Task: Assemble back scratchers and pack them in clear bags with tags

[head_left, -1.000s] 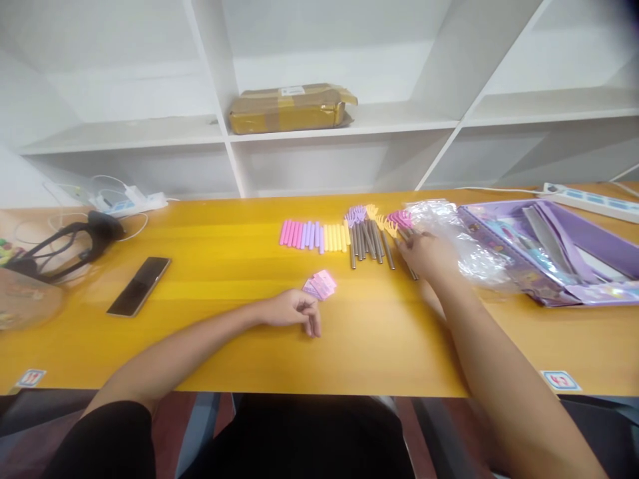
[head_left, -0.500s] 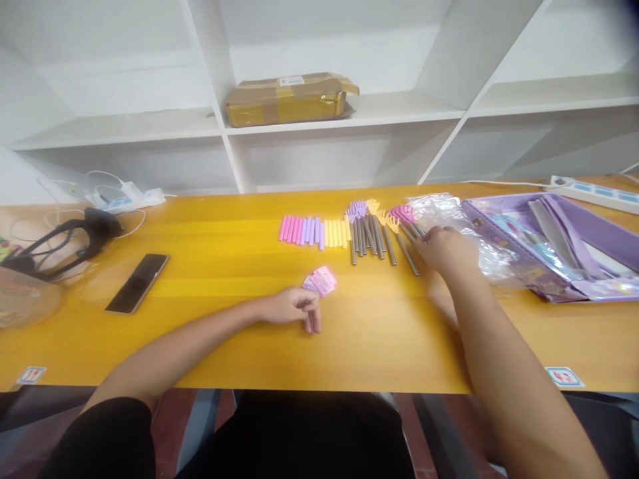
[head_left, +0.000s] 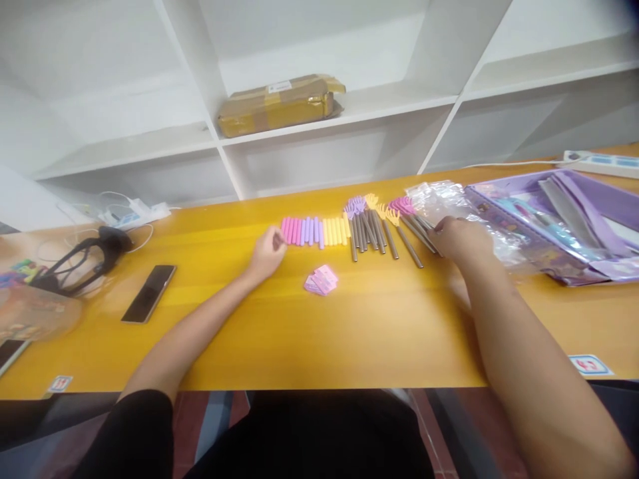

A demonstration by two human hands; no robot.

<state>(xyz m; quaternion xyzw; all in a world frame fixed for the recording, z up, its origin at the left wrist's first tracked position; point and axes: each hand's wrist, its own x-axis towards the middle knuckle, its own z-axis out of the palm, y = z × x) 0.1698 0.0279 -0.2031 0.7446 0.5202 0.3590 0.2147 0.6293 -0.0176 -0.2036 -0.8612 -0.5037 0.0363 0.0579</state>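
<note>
My left hand (head_left: 269,253) is closed in a pinch at the left end of a row of short sticks, its fingertips against the lower end of the outermost pink stick (head_left: 285,230). Purple sticks (head_left: 312,231) and yellow sticks (head_left: 335,231) continue the row. Several back scratchers (head_left: 367,229) with metal rods and purple or yellow hand-shaped heads lie beside them. Farther right, my right hand (head_left: 462,239) is closed over the rod ends of the pink-headed back scratchers (head_left: 417,223); its fingers partly hide what they grip. Small pink cards (head_left: 322,280) lie in front of the row.
Clear plastic wrapping (head_left: 439,199) and a purple box (head_left: 559,226) with packets inside lie at the right. A phone (head_left: 148,294), black straps (head_left: 92,256) and a plastic tub (head_left: 42,309) are at the left. Behind stands a white shelf with a taped cardboard box (head_left: 279,105).
My left hand has moved from beside the pink cards, up and left to the pink sticks. My right hand stays at the pink-headed back scratchers, shifted slightly right. The view has tilted a little.
</note>
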